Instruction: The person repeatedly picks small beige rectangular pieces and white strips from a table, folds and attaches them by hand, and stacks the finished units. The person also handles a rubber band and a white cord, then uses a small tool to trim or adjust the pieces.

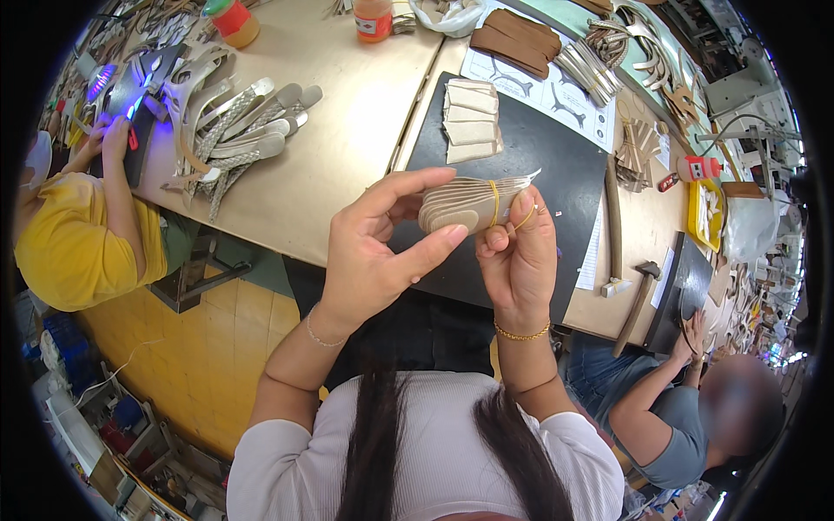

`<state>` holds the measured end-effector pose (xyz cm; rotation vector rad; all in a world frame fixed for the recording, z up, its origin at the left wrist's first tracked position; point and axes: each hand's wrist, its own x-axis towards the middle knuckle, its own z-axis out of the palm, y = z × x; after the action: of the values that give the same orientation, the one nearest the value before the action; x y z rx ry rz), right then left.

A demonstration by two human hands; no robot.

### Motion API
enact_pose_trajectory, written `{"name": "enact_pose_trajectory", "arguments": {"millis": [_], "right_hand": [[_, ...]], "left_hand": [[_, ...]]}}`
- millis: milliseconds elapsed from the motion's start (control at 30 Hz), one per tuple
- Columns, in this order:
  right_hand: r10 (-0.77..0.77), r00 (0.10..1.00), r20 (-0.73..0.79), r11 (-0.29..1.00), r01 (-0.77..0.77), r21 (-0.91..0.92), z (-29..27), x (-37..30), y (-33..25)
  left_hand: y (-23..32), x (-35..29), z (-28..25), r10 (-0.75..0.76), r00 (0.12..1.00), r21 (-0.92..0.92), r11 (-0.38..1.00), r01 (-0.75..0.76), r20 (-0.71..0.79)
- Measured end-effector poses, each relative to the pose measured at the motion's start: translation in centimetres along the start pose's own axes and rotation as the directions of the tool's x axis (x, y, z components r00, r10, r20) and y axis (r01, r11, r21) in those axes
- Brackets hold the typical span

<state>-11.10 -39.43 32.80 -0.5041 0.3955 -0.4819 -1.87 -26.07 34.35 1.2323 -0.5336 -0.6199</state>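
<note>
A bundle of thin beige leather strips (450,217) with rounded ends is held up over the table edge, its layers fanned at the left. My left hand (369,243) grips the rounded end between thumb and fingers. At the other end my right hand (521,265) pinches the bundle. A yellow rubber band (495,198) circles the strips, and a loop of it shows at my right fingers. Beyond the hands, a stack of pale rectangular pieces (472,117) lies on the black mat (552,156).
Brown leather pieces (515,42) rest on a printed sheet at the back. A hammer (638,304) lies at the right, near a yellow tray (705,217). Braided straps (239,139) are heaped at the left. Co-workers sit on both sides; one wears a yellow shirt (82,239).
</note>
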Motion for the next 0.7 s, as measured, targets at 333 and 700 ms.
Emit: {"name": "enact_pose_trajectory", "arguments": {"millis": [333,700], "right_hand": [[-0.009,1.0,0.003,1.0,0.009,-0.017,-0.01,0.01,-0.03],[-0.041,0.999,0.021,0.999,0.042,-0.031,-0.05,-0.04,0.02]], "left_hand": [[0.17,-0.22,0.52,-0.064,0.998,-0.027,0.998,0.063,-0.028],[-0.4,-0.02,0.79,0.013,0.998,-0.063,0.998,-0.017,-0.066]]}}
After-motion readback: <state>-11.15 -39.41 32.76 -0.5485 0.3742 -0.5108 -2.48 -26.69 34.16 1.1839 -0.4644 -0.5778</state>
